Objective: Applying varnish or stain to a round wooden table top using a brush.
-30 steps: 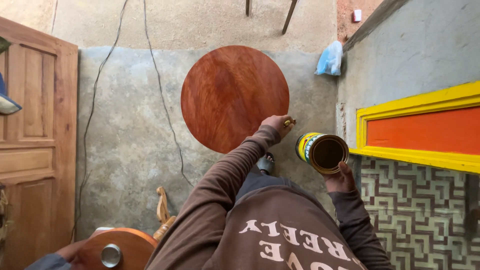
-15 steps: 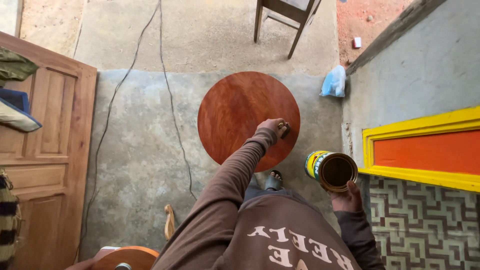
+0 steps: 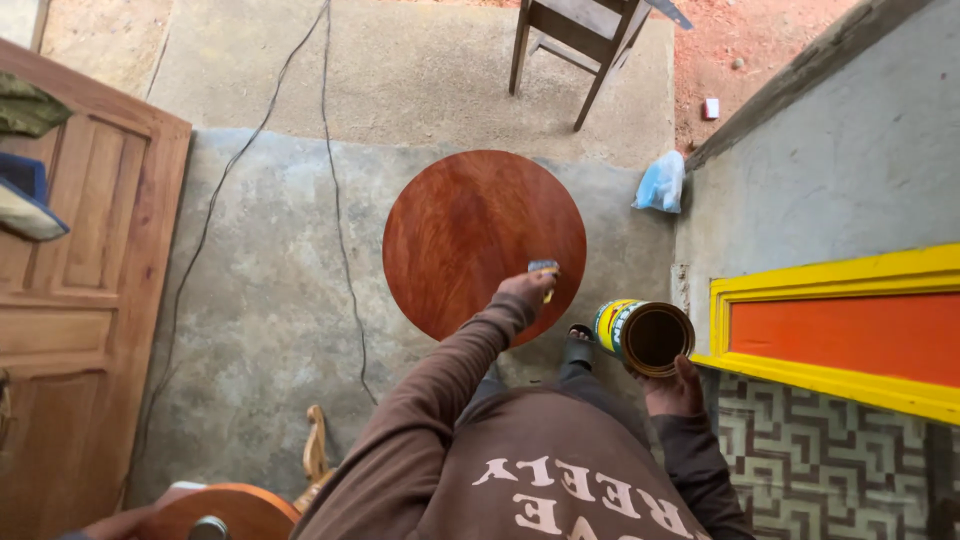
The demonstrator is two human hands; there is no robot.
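Note:
A round reddish-brown wooden disc [image 3: 470, 230] lies flat on the concrete floor. My left hand [image 3: 522, 289] reaches out over its near right part and grips a small brush [image 3: 546, 270] whose tip rests on the glossy surface. My right hand [image 3: 672, 388] holds an open yellow-labelled can [image 3: 646, 336] from below, tilted so its dark inside faces me, just right of the disc. My brown sleeves and printed shirt fill the bottom of the view.
A wooden door [image 3: 80, 300] lies at left, and a black cable [image 3: 335, 200] crosses the floor. A chair [image 3: 580, 40] stands beyond the disc, a blue bag [image 3: 660, 182] by the wall. A yellow-orange frame [image 3: 840, 330] is at right. Another person's hand [image 3: 125, 522] touches a second round piece [image 3: 240, 510].
The view has risen, showing more floor and the chair. My left hand with the brush has slid a little inward from the disc's right edge. The can stays beside it.

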